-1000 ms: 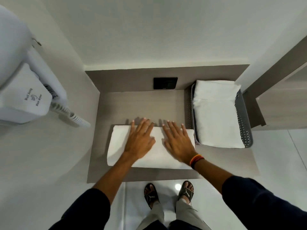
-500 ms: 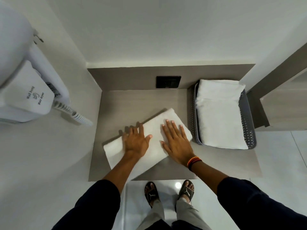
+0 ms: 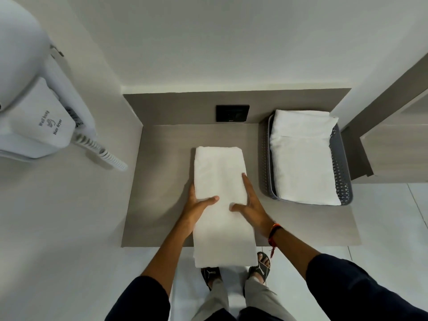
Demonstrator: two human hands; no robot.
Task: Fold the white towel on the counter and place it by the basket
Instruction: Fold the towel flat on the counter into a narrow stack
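Note:
The white towel (image 3: 221, 181), folded into a long strip, lies lengthwise on the grey counter (image 3: 162, 181), its near end hanging over the front edge. My left hand (image 3: 199, 202) holds its left edge, thumb on top and fingers tucked under the side. My right hand (image 3: 251, 202) presses along the right edge, thumb on top, fingers stretched forward. The grey perforated basket (image 3: 342, 177) stands to the right on the counter, apart from the towel, with another folded white towel (image 3: 301, 158) inside it.
A white wall-hung hair dryer (image 3: 34, 119) with a coiled cord (image 3: 104, 156) sits on the left wall. A black socket plate (image 3: 232, 113) is on the back panel. A wooden cabinet (image 3: 393, 147) rises right of the basket. My sandalled feet (image 3: 261, 265) stand below the counter edge.
The towel has turned from lying crosswise, through a diagonal, to lengthwise with its near end over the edge. Both hands shifted from flat on top to gripping its two long sides.

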